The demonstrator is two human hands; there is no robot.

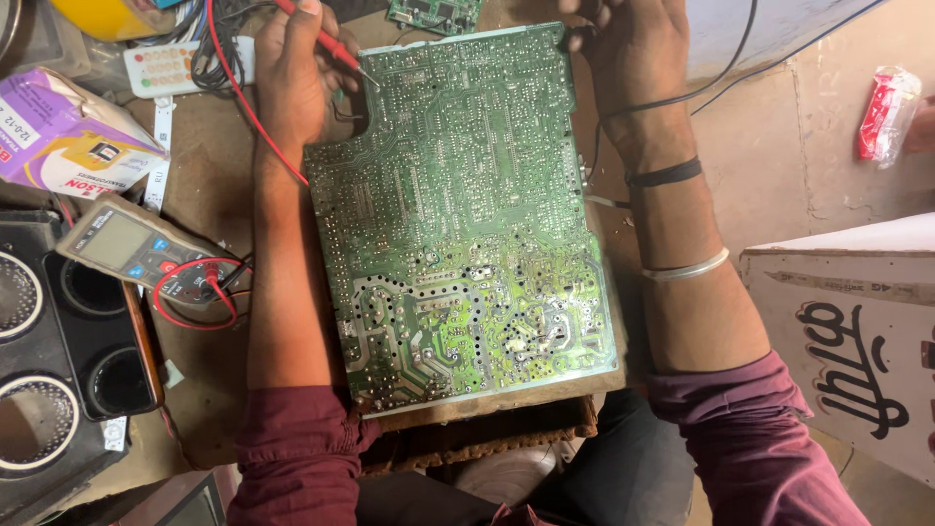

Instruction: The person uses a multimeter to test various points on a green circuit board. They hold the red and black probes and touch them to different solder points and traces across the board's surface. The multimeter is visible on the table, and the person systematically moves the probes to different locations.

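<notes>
Green circuit board [458,224] on worn brown workbench [205,185], cluttered workshop.

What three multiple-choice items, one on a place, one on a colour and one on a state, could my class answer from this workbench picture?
1. Where does the multimeter lie?
A. on the circuit board
B. left of the left forearm
C. beside the white box

2. What colour is the probe in the left hand?
A. red
B. blue
C. yellow

3. How does the circuit board lie?
A. standing on edge
B. solder side up
C. covered by a cloth

Answers:
1 B, it rests on the bench, outside that arm.
2 A, the red probe and its lead are red.
3 B, bare traces and solder points face the camera; the right hand touches its far edge.
</notes>
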